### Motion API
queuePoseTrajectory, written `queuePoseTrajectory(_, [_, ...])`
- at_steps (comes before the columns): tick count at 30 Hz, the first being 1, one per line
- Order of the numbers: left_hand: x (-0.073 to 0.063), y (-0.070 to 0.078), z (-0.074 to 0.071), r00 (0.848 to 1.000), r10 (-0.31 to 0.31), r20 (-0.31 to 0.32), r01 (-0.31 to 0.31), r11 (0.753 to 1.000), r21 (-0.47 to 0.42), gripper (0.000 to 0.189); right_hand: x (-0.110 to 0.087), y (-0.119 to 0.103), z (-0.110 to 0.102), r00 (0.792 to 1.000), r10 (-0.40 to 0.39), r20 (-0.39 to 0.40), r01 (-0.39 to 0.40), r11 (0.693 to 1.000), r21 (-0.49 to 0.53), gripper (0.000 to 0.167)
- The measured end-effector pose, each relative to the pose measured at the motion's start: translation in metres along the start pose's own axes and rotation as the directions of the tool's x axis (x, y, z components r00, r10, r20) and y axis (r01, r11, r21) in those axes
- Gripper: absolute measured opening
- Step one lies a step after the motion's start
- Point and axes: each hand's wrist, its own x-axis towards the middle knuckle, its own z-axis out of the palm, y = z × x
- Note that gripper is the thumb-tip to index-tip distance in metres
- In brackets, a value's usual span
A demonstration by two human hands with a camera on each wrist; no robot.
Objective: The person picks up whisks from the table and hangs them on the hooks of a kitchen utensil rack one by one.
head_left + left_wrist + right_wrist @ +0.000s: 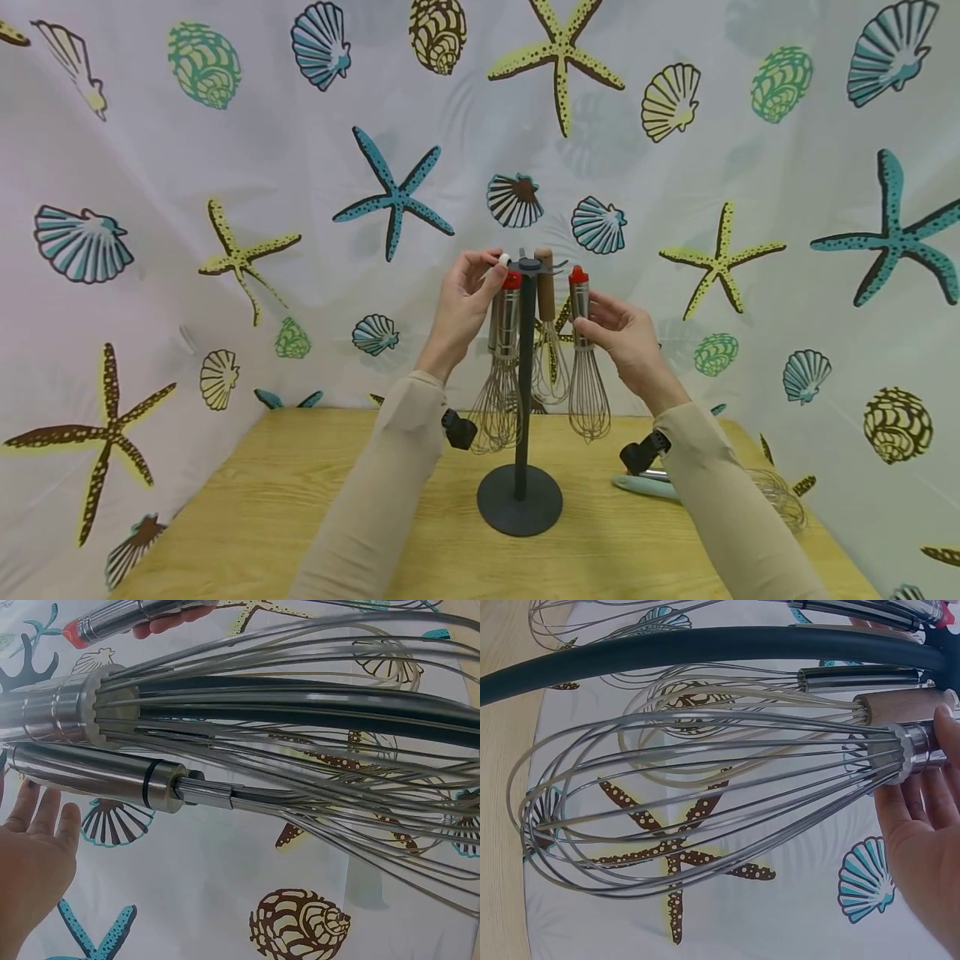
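Note:
A dark whisk stand (pixel 527 375) with a round base and hooks on top stands on the table. My left hand (pixel 467 300) is at its top left, thumb and forefinger pinching a hook end beside a small white tip. Below those fingers hang a red-ended steel whisk (pixel 507 321) and a steel whisk with a black ring (pixel 105 774). On the right, my right hand (pixel 622 337) grips the steel handle of another red-ended whisk (pixel 588 392), upright with its wires down, close beside a hook. A wooden-handled whisk (pixel 546 292) hangs between it and the post.
At the table's right, partly behind my right forearm, lie a light-blue handle (pixel 647 487) and a whisk's wire loops (pixel 783 504). The wooden table (pixel 300 483) backs onto a curtain (pixel 450 108) printed with shells and starfish.

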Motion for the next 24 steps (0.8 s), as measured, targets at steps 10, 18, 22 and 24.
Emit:
queuePoseTrajectory(10, [0.0, 0.004, -0.001, 1.0, -0.003, 0.003, 0.003, 0.999, 0.032, 0.027, 0.007, -0.01, 0.004, 1.0, -0.019, -0.015, 0.019, 1.0, -0.023, 0.057])
queuePoseTrajectory(18, [-0.002, 0.004, 0.002, 1.0, 0.003, 0.013, -0.003, 0.999, 0.041, 0.031, 0.007, -0.011, 0.006, 1.0, -0.013, -0.025, 0.012, 0.999, -0.029, 0.056])
queuePoseTrajectory(22, [-0.002, 0.004, 0.001, 1.0, -0.002, 0.019, 0.001, 0.998, 0.056, 0.03, 0.008, -0.012, 0.009, 0.999, 0.004, -0.032, -0.006, 0.999, -0.046, 0.057])
queuePoseTrajectory(24, [-0.001, 0.006, 0.0, 1.0, -0.01, 0.026, 0.008, 0.998, 0.068, 0.029, 0.009, -0.012, 0.009, 1.0, 0.007, -0.03, -0.008, 0.999, -0.044, 0.057])
